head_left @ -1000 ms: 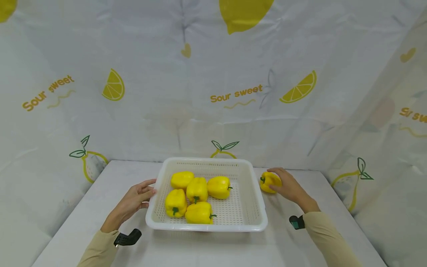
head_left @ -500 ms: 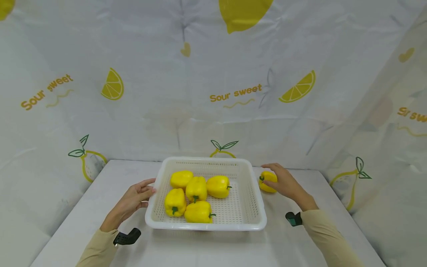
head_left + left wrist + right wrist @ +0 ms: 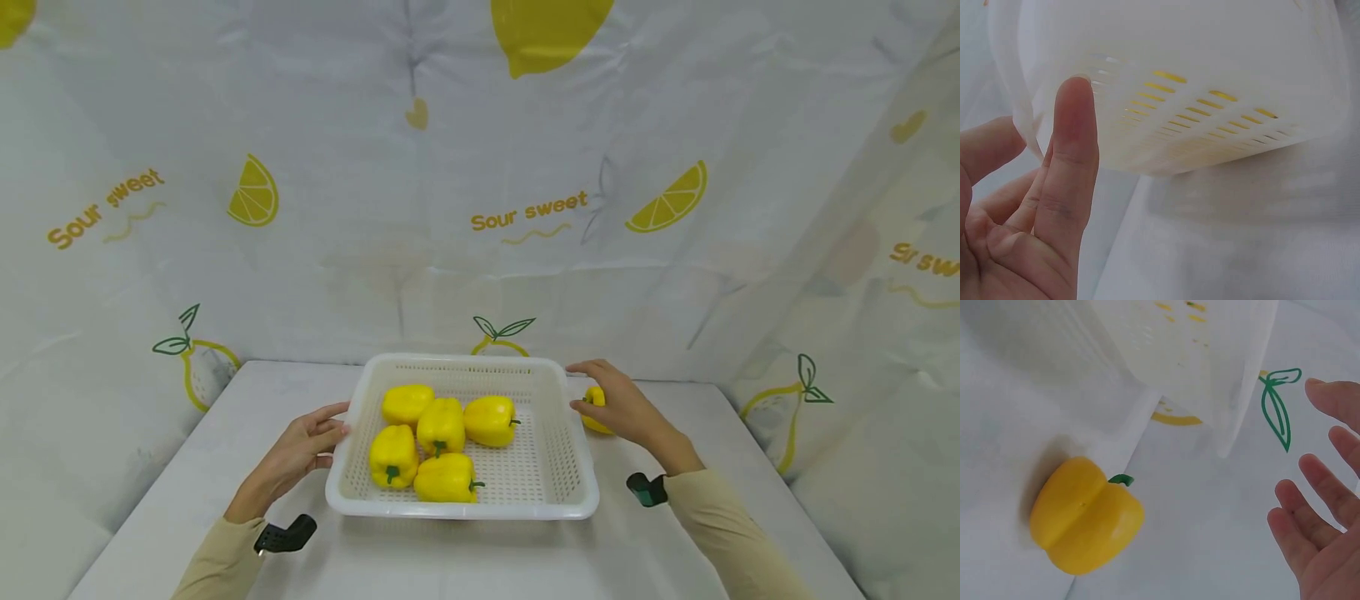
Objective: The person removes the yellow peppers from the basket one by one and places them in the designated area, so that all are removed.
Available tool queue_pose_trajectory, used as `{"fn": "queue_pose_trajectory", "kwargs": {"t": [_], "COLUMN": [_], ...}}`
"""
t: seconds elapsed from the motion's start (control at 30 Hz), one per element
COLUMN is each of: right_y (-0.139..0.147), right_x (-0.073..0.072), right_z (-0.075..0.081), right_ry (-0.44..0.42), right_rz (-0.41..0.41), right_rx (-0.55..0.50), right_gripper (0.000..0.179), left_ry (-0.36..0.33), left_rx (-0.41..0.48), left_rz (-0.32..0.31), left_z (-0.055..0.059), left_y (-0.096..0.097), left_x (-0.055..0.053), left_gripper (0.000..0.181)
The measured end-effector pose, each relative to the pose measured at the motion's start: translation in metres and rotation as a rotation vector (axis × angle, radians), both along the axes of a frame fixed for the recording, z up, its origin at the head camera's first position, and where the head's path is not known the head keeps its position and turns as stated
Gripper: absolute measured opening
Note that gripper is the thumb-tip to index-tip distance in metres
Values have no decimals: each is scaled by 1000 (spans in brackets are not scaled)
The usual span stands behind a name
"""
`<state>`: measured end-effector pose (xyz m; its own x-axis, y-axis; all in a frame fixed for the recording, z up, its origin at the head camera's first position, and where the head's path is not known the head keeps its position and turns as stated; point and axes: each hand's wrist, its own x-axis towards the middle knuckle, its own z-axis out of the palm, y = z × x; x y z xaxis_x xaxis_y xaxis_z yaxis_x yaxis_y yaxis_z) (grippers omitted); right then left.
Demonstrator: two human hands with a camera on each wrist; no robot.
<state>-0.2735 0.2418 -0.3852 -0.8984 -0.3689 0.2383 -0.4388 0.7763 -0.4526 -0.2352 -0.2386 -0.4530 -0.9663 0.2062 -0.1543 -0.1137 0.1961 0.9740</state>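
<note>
A white perforated plastic basket [image 3: 528, 483] stands in the middle of the table, with several yellow bell peppers [image 3: 441, 427] lying in it. My left hand [image 3: 300, 446] is at the basket's left side, its fingertips at the outer rim. In the left wrist view a long finger [image 3: 1072, 150] extends upward along the basket wall. Beside the right rim is my right hand [image 3: 618, 408], fingers spread and holding nothing. Another yellow bell pepper [image 3: 1088, 515] lies on the table outside the basket, apart from the right fingers. In the head view that hand partly hides it.
A white table [image 3: 465, 567] carries everything, with its back edge against a white curtain [image 3: 360, 292] printed with lemons. Black bands [image 3: 287, 533] sit at both wrists. More table surface shows to the left and right of the basket.
My right hand has left the loose pepper and moved left to the basket's right rim. The pepper stays on the table. My left hand stays at the left rim.
</note>
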Motion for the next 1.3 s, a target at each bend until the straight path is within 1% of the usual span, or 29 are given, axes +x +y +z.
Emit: {"fn": "queue_pose_trajectory", "kwargs": {"t": [0.2, 0.37, 0.5, 0.63, 0.87, 1.07, 1.3], "right_y": [-14, -24, -31, -40, -51, -59, -72], "right_x": [5, 4, 3, 3, 4, 5, 2], "right_z": [5, 6, 4, 3, 7, 10, 11], "right_ry": [12, 13, 36, 23, -8, -36, -27], "right_rz": [38, 78, 114, 119, 119, 144, 174], "right_rx": [8, 14, 26, 41, 49, 54, 65], "right_gripper": [52, 53, 53, 52, 52, 51, 52], "left_ry": [-2, -12, -13, -12, -10, -10, -5], "left_rx": [-3, 10, 14, 14, 10, 20, 32], "left_rz": [3, 5, 4, 2, 2, -8, -18], "left_z": [0, 0, 0, 0, 0, 0, 0], "left_y": [0, 1, 1, 0, 0, 0, 0], "left_x": [1, 1, 0, 0, -1, 0, 0], "left_gripper": [67, 67, 66, 66, 66, 68, 71]}}
